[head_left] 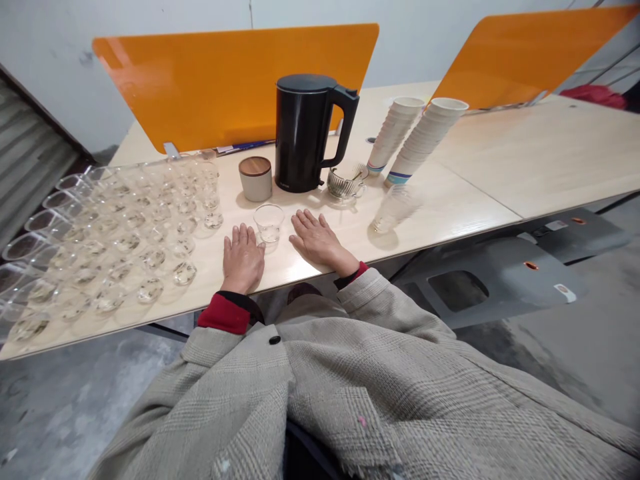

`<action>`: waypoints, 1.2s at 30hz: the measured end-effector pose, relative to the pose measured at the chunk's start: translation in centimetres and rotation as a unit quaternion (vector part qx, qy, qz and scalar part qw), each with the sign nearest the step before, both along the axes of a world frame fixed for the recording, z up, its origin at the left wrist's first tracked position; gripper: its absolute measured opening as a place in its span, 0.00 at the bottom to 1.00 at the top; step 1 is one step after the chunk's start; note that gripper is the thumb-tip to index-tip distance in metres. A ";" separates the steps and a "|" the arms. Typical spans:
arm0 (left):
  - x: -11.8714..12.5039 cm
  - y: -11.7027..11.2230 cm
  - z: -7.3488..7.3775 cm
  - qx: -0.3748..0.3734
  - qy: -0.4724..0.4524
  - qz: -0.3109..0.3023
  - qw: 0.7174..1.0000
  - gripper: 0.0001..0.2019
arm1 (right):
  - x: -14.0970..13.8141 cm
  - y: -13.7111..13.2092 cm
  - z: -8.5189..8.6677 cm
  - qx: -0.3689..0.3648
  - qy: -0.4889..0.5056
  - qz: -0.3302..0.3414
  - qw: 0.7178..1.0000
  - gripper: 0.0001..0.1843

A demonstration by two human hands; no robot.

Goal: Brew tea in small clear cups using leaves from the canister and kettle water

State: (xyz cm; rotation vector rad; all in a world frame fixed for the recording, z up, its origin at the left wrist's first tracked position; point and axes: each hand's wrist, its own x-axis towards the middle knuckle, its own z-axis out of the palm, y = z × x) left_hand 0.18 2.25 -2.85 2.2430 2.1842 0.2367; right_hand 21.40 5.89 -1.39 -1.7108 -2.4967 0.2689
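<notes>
My left hand (243,259) and right hand (320,241) lie flat beside a clear plastic cup (270,225). Can't see inside the lidded black kettle (303,137); cut-off clear cup rows (127,243) hold dark bits (185,272).

Lays the left hand (243,263) flat, palm down, with fingers (243,238) extended forward, slightly parted, and thumb (261,249) along the inner side. Rests the right hand (319,239) palm down too, turned inward, with fingers a little fanned and pointing forward and left. Extends both forearms (385,300) ahead of the torso (305,360), with hands apart and red cuffs (224,315) around the wrists (237,287).
</notes>
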 end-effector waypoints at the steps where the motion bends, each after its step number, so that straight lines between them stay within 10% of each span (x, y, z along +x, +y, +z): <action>1: 0.0 0.0 -0.1 0.002 -0.001 0.001 1.000 0.33 | 0.0 0.0 0.0 -0.001 0.001 0.000 1.000 0.39; 36: 0.4 -0.4 0.9 -0.015 0.006 0.001 1.000 0.32 | 0.0 0.0 -0.2 0.011 -0.026 0.000 1.000 0.38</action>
